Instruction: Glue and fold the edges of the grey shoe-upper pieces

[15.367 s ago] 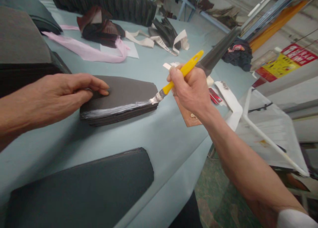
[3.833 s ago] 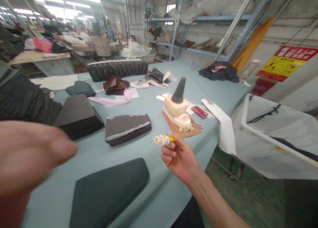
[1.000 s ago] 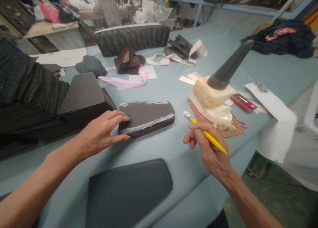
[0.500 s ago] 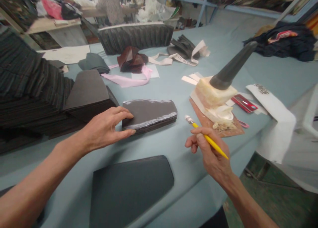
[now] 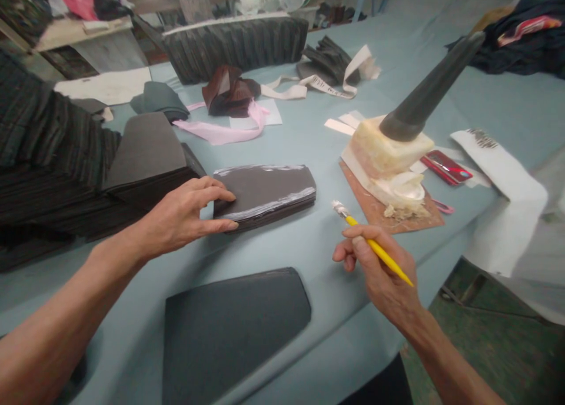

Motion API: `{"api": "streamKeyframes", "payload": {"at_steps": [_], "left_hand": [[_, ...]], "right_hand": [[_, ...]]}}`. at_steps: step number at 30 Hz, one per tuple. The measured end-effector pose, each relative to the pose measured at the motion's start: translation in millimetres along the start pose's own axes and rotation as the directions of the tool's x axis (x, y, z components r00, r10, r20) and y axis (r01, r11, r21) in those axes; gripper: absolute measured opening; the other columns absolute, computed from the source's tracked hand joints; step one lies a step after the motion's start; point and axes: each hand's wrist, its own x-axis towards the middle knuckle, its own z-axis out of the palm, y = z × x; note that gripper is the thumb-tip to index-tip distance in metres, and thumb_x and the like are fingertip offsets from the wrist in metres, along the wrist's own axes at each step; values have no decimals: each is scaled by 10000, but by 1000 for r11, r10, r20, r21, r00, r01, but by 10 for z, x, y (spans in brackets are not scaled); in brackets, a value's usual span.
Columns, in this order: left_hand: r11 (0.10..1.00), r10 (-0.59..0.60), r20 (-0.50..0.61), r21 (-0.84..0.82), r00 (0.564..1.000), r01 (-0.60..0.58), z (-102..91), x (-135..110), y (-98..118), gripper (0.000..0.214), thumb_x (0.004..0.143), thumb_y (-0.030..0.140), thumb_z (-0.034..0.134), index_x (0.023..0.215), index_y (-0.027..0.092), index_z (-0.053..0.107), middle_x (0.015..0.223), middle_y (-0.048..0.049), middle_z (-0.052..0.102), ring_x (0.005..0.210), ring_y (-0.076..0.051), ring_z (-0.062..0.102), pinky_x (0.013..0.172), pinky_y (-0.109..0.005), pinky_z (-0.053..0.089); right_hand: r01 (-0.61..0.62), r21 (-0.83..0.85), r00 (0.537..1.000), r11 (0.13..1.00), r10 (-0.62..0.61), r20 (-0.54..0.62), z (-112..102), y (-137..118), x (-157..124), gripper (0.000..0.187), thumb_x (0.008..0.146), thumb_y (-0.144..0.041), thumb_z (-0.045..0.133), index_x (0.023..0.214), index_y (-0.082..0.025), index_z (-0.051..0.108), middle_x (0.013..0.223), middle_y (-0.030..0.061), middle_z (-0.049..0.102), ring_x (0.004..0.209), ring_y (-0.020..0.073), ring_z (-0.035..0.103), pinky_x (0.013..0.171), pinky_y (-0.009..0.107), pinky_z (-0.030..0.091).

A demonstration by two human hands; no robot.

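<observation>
While RH (image 5: 383, 278) grips yel brush (image 5: 385, 256) | LH (image 5: 188, 213) spread loose on dk stack (image 5: 271, 186)

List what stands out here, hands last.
Table: 1, bluish, centre
Coated stack: 1, grey, white-streaked, centre
Front piece: 1, blackish, near
Tapered stack: 1, grey, left
Ribbed pile: 1, blackish, left
Upright row: 1, black, back
Crumpled bundle: 1, maroon, back
Ribbon: 1, pink, back
Lettered strip: 1, cream, back
Board: 1, brown, right
Block: 1, cream, on board
Cone: 1, black, on block
Case: 1, red, right
Brush: 1, yellow, right
Left hand: 1, at coated stack
Right hand: 1, holding brush
</observation>
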Motion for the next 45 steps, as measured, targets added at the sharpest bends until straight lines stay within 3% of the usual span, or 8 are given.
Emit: {"api": "streamKeyframes", "payload": {"at_steps": [8,12,17,23,27,33,38,45], "left_hand": [[997,-20,36,-77,999,23,-109,75,7,868,846,991,528,1213,240,762,1224,-102,744,1140,-313,708,1044,-471,582],[996,-34,20,-81,999,36,-105,67,-10,850,841,1003,511,1199,274,763,1204,-93,754,1107,-309,716,971,-443,600],[998,-15,23,-66,1000,17,-121,31,2,653,922,844,580,1200,278,751,1234,-66,770,1101,-285,731,942,-383,604],[983,2,-10,185,1000,0,-2,-67,75,481,973,484,479,1356,260,666,1350,-112,738,1207,-339,730,1039,-480,604],[975,-29,-73,217,997,44,92,-86,107,393,968,431,491,1279,242,639,1383,-138,692,1196,-367,720,971,-510,611],[964,2,-208,259,978,53,105,-58,101,113,952,270,493,1027,247,574,1180,-108,697,1117,-328,676,911,-476,568],[951,-12,-351,286,936,119,35,-71,134,99,1054,299,461,1062,256,550,1208,-89,674,1179,-299,623,1027,-503,549],[943,83,-539,315,838,109,-77,-309,331,73,1038,281,578,1082,294,521,1192,-81,721,1127,-287,668,1023,-583,583]], "right_hand": [[15,-16,1000,1000,-15,6,-5,-51,-20,202,1114,-403,598,1073,-250,724,741,-37,779,573,77,654,605,183,562],[12,-31,1000,999,-11,2,-3,-70,-35,202,1114,-398,595,1057,-252,723,723,-42,775,558,77,652,589,180,557],[-5,-41,1000,999,5,1,13,-93,-35,223,1103,-418,601,1046,-241,724,705,-25,774,542,100,657,568,207,567],[-13,-45,1000,999,13,15,30,-86,-51,202,1099,-393,596,1034,-249,721,703,-31,773,539,97,657,564,199,558],[7,-32,999,999,-6,33,51,-68,-91,181,1112,-377,595,1071,-264,730,733,-38,780,564,87,659,579,180,555],[56,-26,998,998,-55,37,26,-121,-141,166,1119,-353,593,1077,-268,730,732,-43,778,567,77,661,581,157,559],[92,-51,996,994,-91,19,-25,-174,-187,152,1117,-329,589,1079,-271,724,740,-44,779,573,81,665,580,161,569],[186,-86,982,979,-188,-15,-107,-208,-252,132,1103,-292,592,1079,-285,722,753,-50,773,564,85,658,569,164,573]]}}
